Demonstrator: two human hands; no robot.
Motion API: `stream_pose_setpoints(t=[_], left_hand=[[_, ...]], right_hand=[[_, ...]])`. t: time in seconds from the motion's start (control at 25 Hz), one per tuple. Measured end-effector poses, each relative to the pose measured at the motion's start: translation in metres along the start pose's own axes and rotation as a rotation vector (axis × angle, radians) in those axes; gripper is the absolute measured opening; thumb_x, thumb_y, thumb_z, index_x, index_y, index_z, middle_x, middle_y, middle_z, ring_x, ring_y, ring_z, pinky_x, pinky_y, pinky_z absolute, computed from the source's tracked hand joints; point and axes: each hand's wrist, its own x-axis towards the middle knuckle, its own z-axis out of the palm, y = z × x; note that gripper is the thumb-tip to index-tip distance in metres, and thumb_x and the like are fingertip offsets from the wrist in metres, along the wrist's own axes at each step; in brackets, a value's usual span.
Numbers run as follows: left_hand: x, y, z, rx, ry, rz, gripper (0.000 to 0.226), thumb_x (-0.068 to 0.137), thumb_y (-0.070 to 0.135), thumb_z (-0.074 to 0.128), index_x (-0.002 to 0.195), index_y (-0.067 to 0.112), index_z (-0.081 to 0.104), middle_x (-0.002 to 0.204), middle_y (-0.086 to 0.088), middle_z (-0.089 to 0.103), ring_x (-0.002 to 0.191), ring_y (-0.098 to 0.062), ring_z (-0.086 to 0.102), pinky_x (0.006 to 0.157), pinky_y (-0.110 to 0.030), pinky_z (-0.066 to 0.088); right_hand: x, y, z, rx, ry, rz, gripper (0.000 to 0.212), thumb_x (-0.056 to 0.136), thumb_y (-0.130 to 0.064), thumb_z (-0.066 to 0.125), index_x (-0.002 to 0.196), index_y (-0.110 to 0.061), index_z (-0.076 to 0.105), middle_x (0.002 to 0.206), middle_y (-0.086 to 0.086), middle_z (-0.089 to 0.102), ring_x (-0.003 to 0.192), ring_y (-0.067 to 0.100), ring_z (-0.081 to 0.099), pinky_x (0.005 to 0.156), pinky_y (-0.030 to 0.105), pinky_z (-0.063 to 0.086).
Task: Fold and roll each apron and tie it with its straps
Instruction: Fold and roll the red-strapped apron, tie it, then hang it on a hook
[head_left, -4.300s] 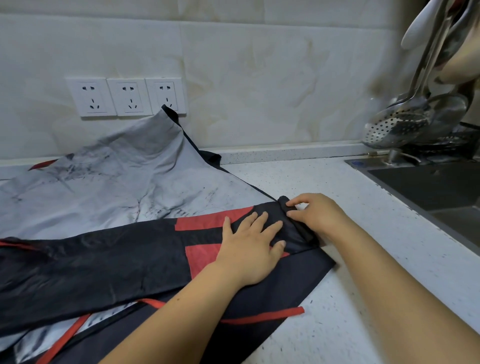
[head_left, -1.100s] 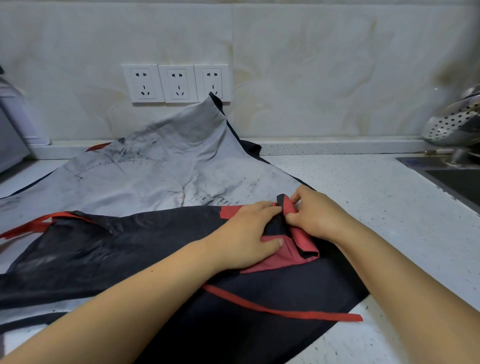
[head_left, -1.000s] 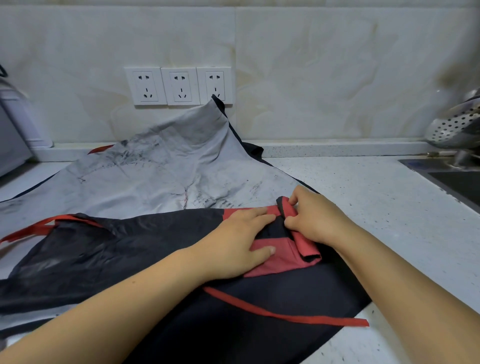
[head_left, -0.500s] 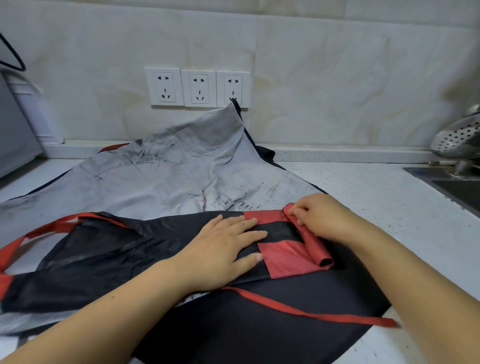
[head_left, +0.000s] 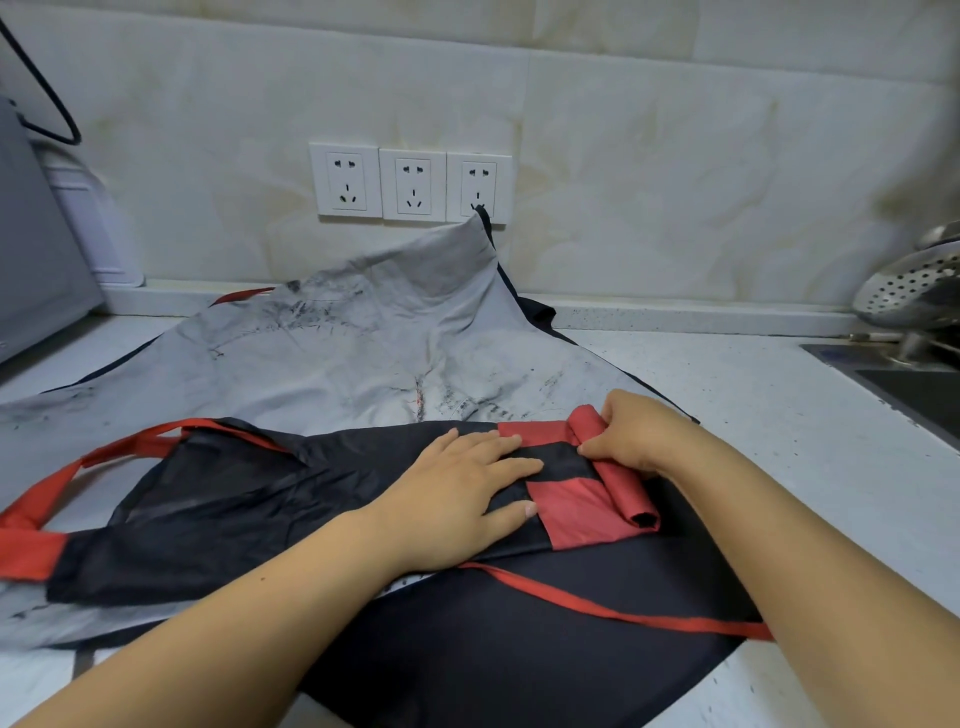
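A folded black apron (head_left: 218, 509) with red patches lies across the countertop (head_left: 779, 415). Its right end is wound into a small red roll (head_left: 621, 486). My right hand (head_left: 641, 434) grips the far end of that roll, fingers curled over it. Just left of the roll, my left hand (head_left: 462, 493) presses flat on the black fabric with straight fingers. A thin red strap (head_left: 613, 613) trails to the right across another black apron (head_left: 493, 649) underneath. A red neck loop (head_left: 78, 467) lies at the left.
A grey, stained cloth (head_left: 363, 353) spreads behind the aprons and climbs the wall below three sockets (head_left: 413, 184). A sink (head_left: 914, 384) and a perforated metal ladle (head_left: 914, 280) are at the right. A grey appliance (head_left: 31, 249) stands at the far left.
The apron's right end has been rolled leftward into a thicker red roll. My left hand flattened out on the fabric, and the view shifted left.
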Motion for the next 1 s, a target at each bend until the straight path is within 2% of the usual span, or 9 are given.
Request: stream_pose_setpoints(t=[0.12, 0.2, 0.32, 0.4, 0.52, 0.64, 0.76, 0.92, 1.0], left_hand=[[0.001, 0.0, 0.0, -0.001, 0.017, 0.006, 0.053, 0.097, 0.059, 0.035, 0.147, 0.042, 0.031, 0.16, 0.013, 0.02, 0.148, -0.008, 0.01, 0.122, -0.038, 0.002], [0.002, 0.001, 0.0, 0.0, 0.036, 0.017, 0.053, 0.097, 0.059, 0.036, 0.147, 0.041, 0.034, 0.159, 0.012, 0.021, 0.148, -0.01, 0.01, 0.122, -0.04, 0.004], [0.003, 0.003, 0.0, -0.004, 0.081, 0.037, 0.053, 0.095, 0.058, 0.041, 0.145, 0.038, 0.04, 0.157, 0.01, 0.027, 0.146, -0.013, 0.015, 0.121, -0.04, 0.011], [0.003, 0.003, -0.001, 0.008, 0.122, 0.052, 0.053, 0.094, 0.057, 0.045, 0.142, 0.036, 0.045, 0.152, 0.011, 0.034, 0.139, -0.013, 0.021, 0.118, -0.035, 0.016], [0.003, 0.004, -0.006, 0.028, 0.149, 0.067, 0.048, 0.095, 0.054, 0.047, 0.14, 0.036, 0.049, 0.142, 0.017, 0.041, 0.127, -0.011, 0.027, 0.109, -0.029, 0.02], [0.003, 0.008, -0.008, 0.039, 0.118, 0.068, 0.04, 0.1, 0.044, 0.042, 0.14, 0.041, 0.046, 0.137, 0.023, 0.042, 0.122, -0.009, 0.029, 0.1, -0.03, 0.024], [0.002, 0.008, -0.009, 0.017, 0.108, 0.028, 0.037, 0.102, 0.038, 0.039, 0.138, 0.044, 0.045, 0.136, 0.024, 0.043, 0.123, -0.008, 0.03, 0.095, -0.03, 0.028], [0.001, 0.007, -0.012, 0.013, 0.127, -0.028, 0.037, 0.102, 0.037, 0.041, 0.138, 0.044, 0.043, 0.134, 0.021, 0.047, 0.124, -0.011, 0.038, 0.098, -0.034, 0.036], [0.002, 0.004, -0.015, 0.023, 0.146, -0.091, 0.038, 0.099, 0.046, 0.042, 0.136, 0.038, 0.045, 0.13, 0.014, 0.05, 0.121, -0.015, 0.042, 0.098, -0.037, 0.038]], right_hand=[[-0.013, -0.008, 0.012, -0.258, 0.21, -0.15, 0.026, 0.092, -0.028, 0.055, 0.112, -0.014, 0.046, 0.111, 0.009, 0.052, 0.094, 0.028, 0.055, 0.066, 0.032, 0.036], [-0.023, -0.015, 0.025, -0.442, 0.312, -0.268, 0.024, 0.096, -0.019, 0.045, 0.12, -0.013, 0.048, 0.116, 0.01, 0.046, 0.098, 0.031, 0.054, 0.067, 0.034, 0.033], [-0.026, -0.023, 0.025, -0.481, 0.272, -0.317, 0.026, 0.101, -0.019, 0.039, 0.121, -0.011, 0.054, 0.112, 0.011, 0.045, 0.093, 0.03, 0.054, 0.067, 0.035, 0.036], [-0.02, -0.02, 0.008, -0.336, 0.105, -0.284, 0.029, 0.102, -0.018, 0.037, 0.115, -0.007, 0.06, 0.105, 0.012, 0.056, 0.09, 0.03, 0.057, 0.07, 0.033, 0.042], [-0.014, -0.005, -0.012, 0.296, -0.172, -0.073, 0.017, 0.097, -0.014, 0.055, 0.112, -0.016, 0.063, 0.086, 0.008, 0.063, 0.07, 0.022, 0.061, 0.065, 0.031, 0.056], [-0.017, -0.001, -0.012, 0.491, -0.222, 0.001, 0.032, 0.089, -0.015, 0.068, 0.119, -0.015, 0.058, 0.091, 0.014, 0.063, 0.066, 0.021, 0.059, 0.06, 0.034, 0.058], [-0.02, -0.015, -0.003, 0.32, -0.126, -0.039, 0.036, 0.088, -0.015, 0.066, 0.122, -0.007, 0.054, 0.082, 0.009, 0.059, 0.066, 0.021, 0.059, 0.056, 0.031, 0.055], [-0.019, -0.025, 0.002, -0.046, 0.007, -0.081, 0.055, 0.081, -0.028, 0.068, 0.127, -0.014, 0.04, 0.105, 0.008, 0.06, 0.084, 0.026, 0.063, 0.07, 0.035, 0.055], [-0.022, -0.023, 0.002, -0.12, 0.032, -0.111, 0.064, 0.081, -0.028, 0.067, 0.136, -0.018, 0.035, 0.109, 0.006, 0.058, 0.078, 0.023, 0.057, 0.067, 0.031, 0.049]])
